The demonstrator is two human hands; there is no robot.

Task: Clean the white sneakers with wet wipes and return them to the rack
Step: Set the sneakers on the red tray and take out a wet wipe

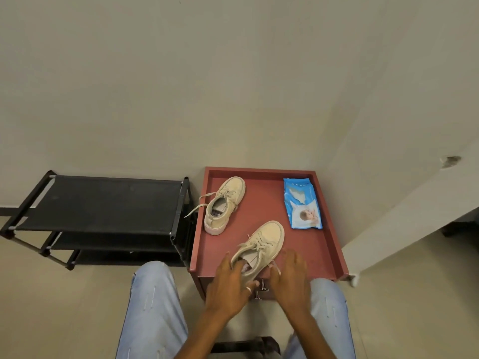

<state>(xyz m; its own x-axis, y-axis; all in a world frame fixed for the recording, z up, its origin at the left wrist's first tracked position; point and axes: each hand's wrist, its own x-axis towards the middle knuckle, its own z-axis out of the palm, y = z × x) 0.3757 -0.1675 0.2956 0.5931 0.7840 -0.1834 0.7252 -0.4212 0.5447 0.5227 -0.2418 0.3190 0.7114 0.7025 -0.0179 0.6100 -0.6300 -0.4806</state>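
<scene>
- Rack (103, 203): black, 3 tiers, well left of the grip.
- Far sneaker (225, 203): beyond the grip, lying on the red cabinet top (324, 250).
- Left hand (228, 283): fingers curled round the heel of the near sneaker (261, 244), whose toe points away from the grip.
- Right hand (290, 275): just right of the grip, fingers straight and spread; contact with the sneaker cannot be determined.
- Wet-wipes pack (302, 203): beyond the grip and to its right.

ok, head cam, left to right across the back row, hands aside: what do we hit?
Black shoe rack → far sneaker → wet wipes pack. The near sneaker overlaps the far one sideways, so it is left out.
</scene>
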